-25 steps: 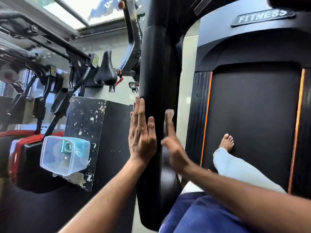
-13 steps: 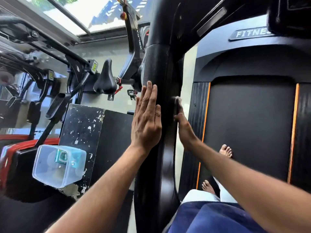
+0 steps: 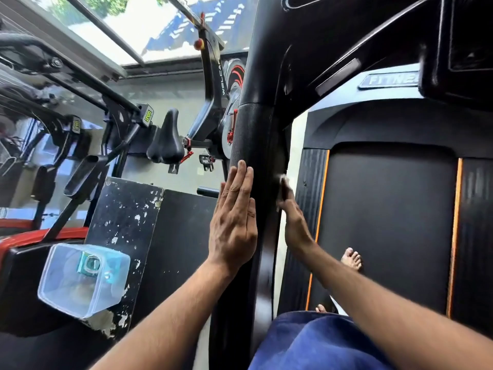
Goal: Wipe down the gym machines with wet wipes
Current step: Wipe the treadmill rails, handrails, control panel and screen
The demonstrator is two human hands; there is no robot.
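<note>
Left hand (image 3: 233,222) flat, fingers straight, against treadmill upright (image 3: 256,161); right hand (image 3: 292,220) pressing wet wipe (image 3: 283,180) on its far side, grip hidden.

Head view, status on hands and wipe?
Left hand flat on black padded upright. Right hand presses white wet wipe there. No obstruction.

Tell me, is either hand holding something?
The right hand presses a white wet wipe flat against the black treadmill post; its grip is hidden. The left hand lies flat on the post, holding nothing.
</note>
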